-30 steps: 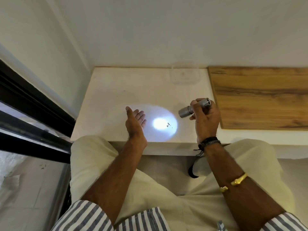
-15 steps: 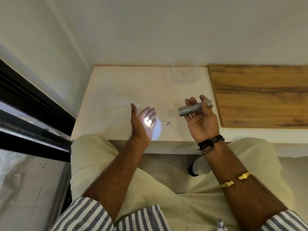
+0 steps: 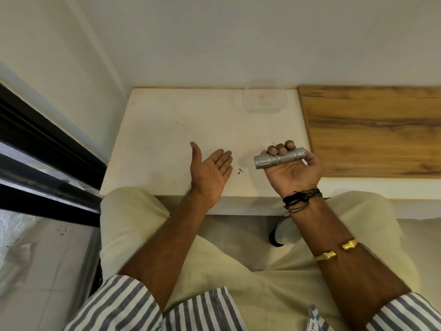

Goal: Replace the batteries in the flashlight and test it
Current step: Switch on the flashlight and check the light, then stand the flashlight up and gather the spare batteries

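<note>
Right hand (image 3: 294,172) grips flashlight (image 3: 279,158) — apparently unlit.

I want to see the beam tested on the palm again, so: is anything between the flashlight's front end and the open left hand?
Nothing visible. The flashlight, held in the right hand, points its head toward the open left hand; only bare white tabletop with tiny dark specks lies below the gap.

A clear tub (image 3: 262,97) sits at the back of the white counter (image 3: 181,139), beside a wooden board (image 3: 377,130); dark specks (image 3: 241,171) lie near the front.
</note>
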Demonstrator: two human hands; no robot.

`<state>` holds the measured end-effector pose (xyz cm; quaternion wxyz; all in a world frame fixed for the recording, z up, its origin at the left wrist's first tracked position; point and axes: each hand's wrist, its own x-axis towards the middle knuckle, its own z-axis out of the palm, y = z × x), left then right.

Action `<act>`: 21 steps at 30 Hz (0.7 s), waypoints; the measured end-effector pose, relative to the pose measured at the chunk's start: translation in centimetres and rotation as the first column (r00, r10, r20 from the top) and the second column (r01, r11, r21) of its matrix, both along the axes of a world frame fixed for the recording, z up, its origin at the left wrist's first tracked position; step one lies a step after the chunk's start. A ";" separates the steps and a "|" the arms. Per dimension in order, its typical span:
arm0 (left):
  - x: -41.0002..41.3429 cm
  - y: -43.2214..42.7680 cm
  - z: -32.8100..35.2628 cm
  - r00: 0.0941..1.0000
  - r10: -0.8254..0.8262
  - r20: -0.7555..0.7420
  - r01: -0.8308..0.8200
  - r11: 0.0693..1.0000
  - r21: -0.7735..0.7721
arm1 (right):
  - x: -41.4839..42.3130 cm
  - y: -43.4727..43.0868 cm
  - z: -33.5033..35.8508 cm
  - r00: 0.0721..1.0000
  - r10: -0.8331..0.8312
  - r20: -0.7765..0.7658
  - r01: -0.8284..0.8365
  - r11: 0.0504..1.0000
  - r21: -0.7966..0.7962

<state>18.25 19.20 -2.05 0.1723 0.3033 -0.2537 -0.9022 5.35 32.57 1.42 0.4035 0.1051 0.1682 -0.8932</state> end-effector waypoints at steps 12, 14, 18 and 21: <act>-0.6 0.5 0.5 0.967 -0.026 0.254 0.132 0.902 -0.411 | 0.6 -0.4 0.0 0.997 0.052 -0.052 -0.045 0.992 0.118; -0.7 1.0 0.5 0.934 0.030 0.357 0.233 0.704 -0.670 | 0.6 -0.5 0.0 0.997 0.061 -0.047 -0.054 0.988 0.145; -0.4 2.4 -0.1 0.911 0.043 0.410 0.376 0.322 -0.869 | 1.1 -1.2 0.3 0.995 0.058 -0.078 -0.036 0.966 0.256; -0.2 2.6 -0.7 0.919 0.061 0.390 0.376 0.166 -0.911 | 1.9 -1.8 0.2 0.993 0.065 -0.097 -0.034 0.953 0.301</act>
